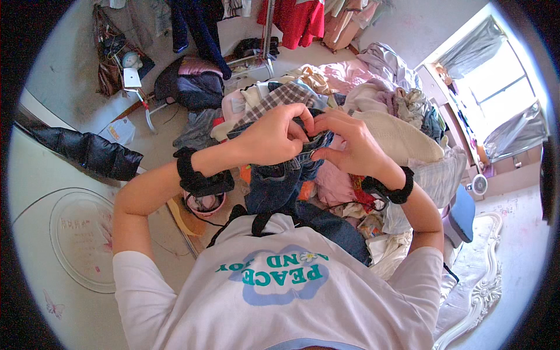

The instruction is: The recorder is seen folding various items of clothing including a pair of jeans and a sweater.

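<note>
A pair of dark blue jeans hangs in front of my chest, its waistband uppermost and gathered between my hands. My left hand is closed on the waistband, with thumb and fingers pinching the denim. Close beside it, my right hand grips the other side of the waistband near the button, thumb below and fingers curled over the top. The fingertips of both hands nearly meet. Below, the legs of the jeans drop toward my lap, and their lower ends are partly hidden.
A large heap of clothes spreads beyond my hands. A pink basket stands to the left below my forearm. A black puffer jacket lies at the far left. Garments hang from a metal rack. A blue chair stands at right.
</note>
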Demonstrator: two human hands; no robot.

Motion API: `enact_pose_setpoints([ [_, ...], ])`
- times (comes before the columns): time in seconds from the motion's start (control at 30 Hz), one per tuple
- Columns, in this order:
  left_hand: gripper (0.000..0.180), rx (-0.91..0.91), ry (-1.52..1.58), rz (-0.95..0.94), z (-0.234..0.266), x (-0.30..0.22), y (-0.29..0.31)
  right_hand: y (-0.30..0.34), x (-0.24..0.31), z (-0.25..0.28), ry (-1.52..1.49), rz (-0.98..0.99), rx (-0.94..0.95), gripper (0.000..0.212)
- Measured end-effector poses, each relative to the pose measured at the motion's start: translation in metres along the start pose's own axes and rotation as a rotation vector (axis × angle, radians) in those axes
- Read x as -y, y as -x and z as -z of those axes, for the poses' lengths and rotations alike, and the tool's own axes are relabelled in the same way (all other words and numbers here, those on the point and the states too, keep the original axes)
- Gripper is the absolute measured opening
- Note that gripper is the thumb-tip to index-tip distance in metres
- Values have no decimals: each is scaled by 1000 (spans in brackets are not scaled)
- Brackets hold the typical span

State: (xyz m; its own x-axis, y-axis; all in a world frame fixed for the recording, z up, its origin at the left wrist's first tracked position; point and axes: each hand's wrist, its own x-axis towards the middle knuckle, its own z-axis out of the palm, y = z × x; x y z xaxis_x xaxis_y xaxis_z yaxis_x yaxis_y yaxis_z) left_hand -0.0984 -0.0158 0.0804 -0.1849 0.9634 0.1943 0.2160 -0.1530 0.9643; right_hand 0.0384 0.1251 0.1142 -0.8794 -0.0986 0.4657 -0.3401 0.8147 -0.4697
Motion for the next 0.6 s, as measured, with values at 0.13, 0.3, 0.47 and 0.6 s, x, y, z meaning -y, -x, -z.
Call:
enact_pose_setpoints([
  [0.13, 25, 35, -70, 81, 2, -6, 2, 6, -2, -3, 18, -82, 151, 24],
  [0.3, 23, 33, -132, 134, -1, -12, 7, 4, -2, -11, 123, -129, 218, 21],
  [0.47, 26, -92, -301, 18, -3, 4, 12, -2, 2, -21, 135, -171, 195, 23],
  [0.6, 37, -40, -548, 82, -4, -19, 13, -3, -11, -27, 151, -220, 206, 21],
])
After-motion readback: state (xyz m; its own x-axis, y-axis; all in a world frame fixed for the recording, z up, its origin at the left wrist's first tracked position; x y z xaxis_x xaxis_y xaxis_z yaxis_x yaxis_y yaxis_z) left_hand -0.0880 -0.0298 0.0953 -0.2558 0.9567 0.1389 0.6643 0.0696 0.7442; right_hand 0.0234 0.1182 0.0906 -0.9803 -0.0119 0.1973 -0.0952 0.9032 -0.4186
